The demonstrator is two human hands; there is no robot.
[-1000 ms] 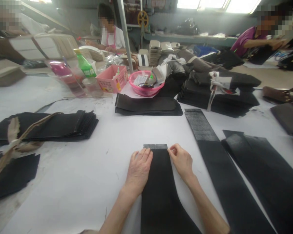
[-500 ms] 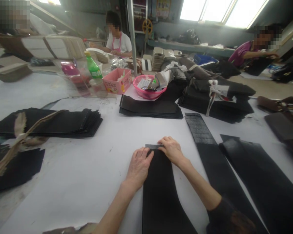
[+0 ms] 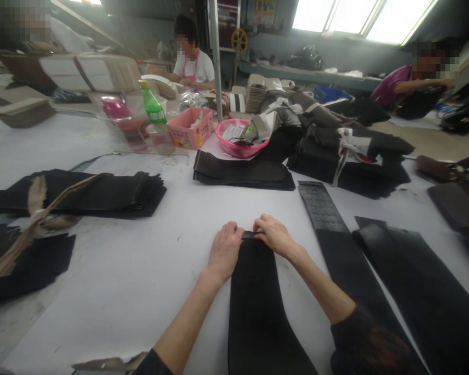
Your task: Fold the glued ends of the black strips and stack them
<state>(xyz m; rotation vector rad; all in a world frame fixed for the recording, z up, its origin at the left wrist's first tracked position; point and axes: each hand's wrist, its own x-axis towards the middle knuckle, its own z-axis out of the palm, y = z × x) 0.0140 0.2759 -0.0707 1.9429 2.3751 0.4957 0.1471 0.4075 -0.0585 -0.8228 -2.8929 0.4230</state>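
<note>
A long black leather-like panel (image 3: pixel 258 302) lies lengthwise on the white table top (image 3: pixel 140 291) in front of me. At its far end, my left hand (image 3: pixel 225 250) grips the left corner with curled fingers. My right hand (image 3: pixel 272 234) pinches the right corner of the same end. Between the hands, a narrow edge strip is lifted and partly folded over toward me; the fingertips hide its corners. Just right of my right arm lies another black strip (image 3: pixel 347 260) whose far end carries a greyish, shiny patch.
More black panels (image 3: pixel 418 271) lie at the right. Black stacks tied with cloth strips sit left (image 3: pixel 82 195) and back right (image 3: pixel 355 151). Farther back are an untied stack (image 3: pixel 242 174), a pink basin (image 3: pixel 242 148), a pink box (image 3: pixel 190 130) and a green bottle (image 3: pixel 152 107). Co-workers sit beyond.
The panel's far edge strip, flat with its grey side showing before, is now raised and turning over toward me. My left fingers have curled onto its corner. The view has shifted slightly.
</note>
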